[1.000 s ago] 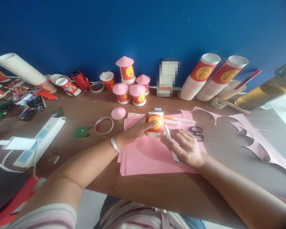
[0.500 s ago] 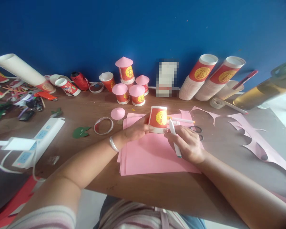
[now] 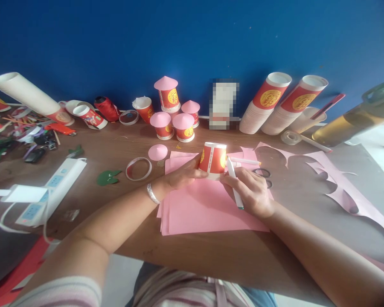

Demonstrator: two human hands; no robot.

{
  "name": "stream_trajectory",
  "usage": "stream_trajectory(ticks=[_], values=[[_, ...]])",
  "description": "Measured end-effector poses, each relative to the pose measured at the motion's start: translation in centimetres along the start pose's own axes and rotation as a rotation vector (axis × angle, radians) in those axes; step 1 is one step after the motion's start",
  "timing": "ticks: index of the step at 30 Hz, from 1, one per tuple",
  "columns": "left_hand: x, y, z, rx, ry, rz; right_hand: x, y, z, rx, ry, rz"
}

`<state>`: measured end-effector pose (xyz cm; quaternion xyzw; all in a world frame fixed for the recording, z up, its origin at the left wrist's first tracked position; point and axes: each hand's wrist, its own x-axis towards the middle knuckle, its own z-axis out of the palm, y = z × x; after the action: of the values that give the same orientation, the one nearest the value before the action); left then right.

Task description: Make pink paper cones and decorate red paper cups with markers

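Observation:
My left hand [image 3: 182,175] grips a red paper cup [image 3: 213,159] with a yellow emblem, upside down and slightly tilted over a stack of pink paper sheets [image 3: 205,204]. My right hand [image 3: 251,192] is closed round a white pen [image 3: 234,181], its tip close to the cup's right side, and its fingers touch the cup's lower rim. A bracelet [image 3: 152,193] sits on my left wrist. Scissors [image 3: 265,177] lie partly hidden behind my right hand.
Small cups with pink cone lids [image 3: 176,115] stand at the back. Two leaning cup stacks [image 3: 275,106] are at the back right, beside a tape roll [image 3: 291,137] and a bottle [image 3: 355,119]. A power strip [image 3: 48,187], cut rim ring [image 3: 138,168] and pink cone [image 3: 158,152] lie left. Cut pink scraps [image 3: 345,187] lie right.
The cup has been lifted a little off the pink paper and turned, so its yellow emblem has swung to the right. My right hand with the pen has moved up against it.

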<state>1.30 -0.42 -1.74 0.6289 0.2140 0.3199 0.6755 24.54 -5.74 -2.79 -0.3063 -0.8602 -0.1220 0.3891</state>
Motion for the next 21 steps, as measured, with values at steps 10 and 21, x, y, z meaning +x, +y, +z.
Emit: stream_trajectory(ticks=[10,21], values=[[0.0,-0.9,-0.1,-0.127,0.005,-0.037,0.1,-0.1,0.1,-0.047,0.023,-0.01],[0.2,0.2,0.4,-0.063,0.068,-0.034,0.0,0.0,0.2,-0.08,0.021,-0.039]])
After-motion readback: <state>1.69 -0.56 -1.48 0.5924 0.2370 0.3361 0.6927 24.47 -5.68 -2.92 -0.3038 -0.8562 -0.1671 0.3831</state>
